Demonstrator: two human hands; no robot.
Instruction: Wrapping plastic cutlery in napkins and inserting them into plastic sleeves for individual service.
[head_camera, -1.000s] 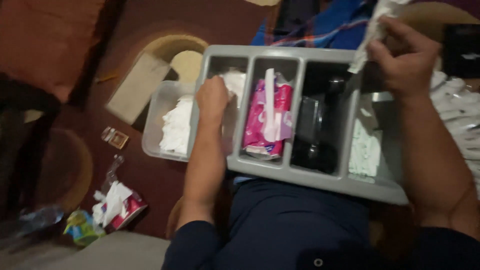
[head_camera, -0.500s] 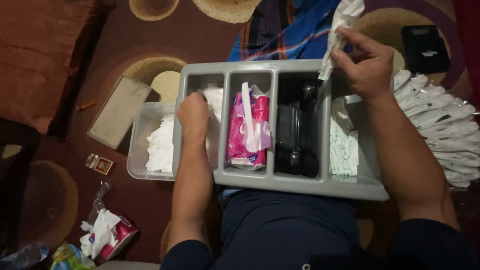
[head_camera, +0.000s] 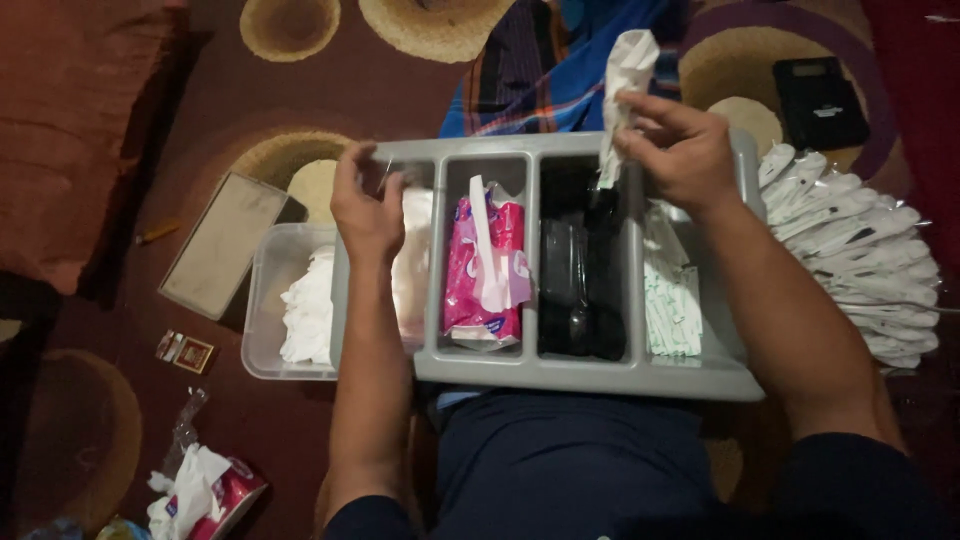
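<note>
Seated on a patterned maroon carpet (head_camera: 250, 120), a person rests a grey plastic four-compartment organiser tray (head_camera: 560, 375) across the lap. Their left hand (head_camera: 368, 205) sits at the far rim of the leftmost compartment, fingers curled loosely over white folded material (head_camera: 412, 265) stored there; whether it actually grips anything cannot be told. Their right hand (head_camera: 675, 150) is raised above the tray's far right corner, fingers pinched together on a crumpled white paper napkin (head_camera: 625, 85) that stands upright from the grasp. Next compartment along holds a pink plastic packet (head_camera: 485, 280) with a white plastic utensil (head_camera: 490, 250) lying on top; the third holds dark black items (head_camera: 580, 285); the rightmost holds white wrapped sachets (head_camera: 672, 305). Just beside the tray on the left stands a clear plastic tub (head_camera: 265, 330) containing white tissues (head_camera: 305, 315). A fanned pile of white wrapped utensils (head_camera: 860, 255) lies to the right, a black rectangular device (head_camera: 820, 100) beyond it.
</note>
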